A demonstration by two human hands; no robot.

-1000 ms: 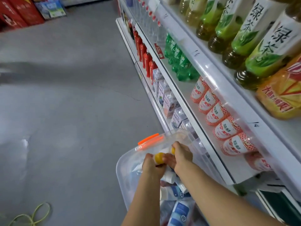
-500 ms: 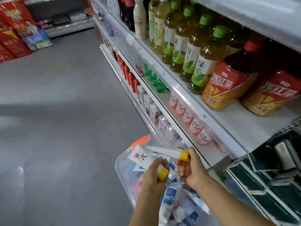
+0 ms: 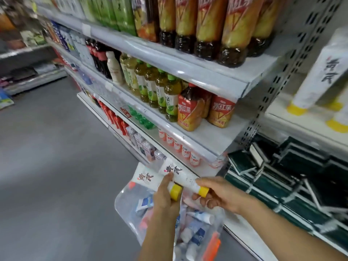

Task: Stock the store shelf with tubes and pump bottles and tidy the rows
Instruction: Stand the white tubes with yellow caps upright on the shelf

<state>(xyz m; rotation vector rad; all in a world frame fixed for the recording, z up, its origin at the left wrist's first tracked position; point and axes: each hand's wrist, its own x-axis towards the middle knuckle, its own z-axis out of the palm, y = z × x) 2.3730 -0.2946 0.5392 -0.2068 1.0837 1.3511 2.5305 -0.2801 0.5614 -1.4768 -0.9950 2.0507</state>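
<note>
While each hand grips a yellow-capped tube, stocking begins
Next: stand both beside shelved tubes, upper right

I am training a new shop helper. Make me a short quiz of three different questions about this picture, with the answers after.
1. True or false: each hand holds one white tube with a yellow cap.
2. Multiple choice: the clear plastic bin under the hands holds mostly
A) green tea bottles
B) white and blue tubes
C) red cans
3. Fill in: on the shelf at the upper right, the same white tubes stand with their ___ caps down.

Key
1. True. The left hand grips the left tube; the right hand grips the right tube near its cap.
2. B.
3. Yellow; see the standing tubes.
</note>
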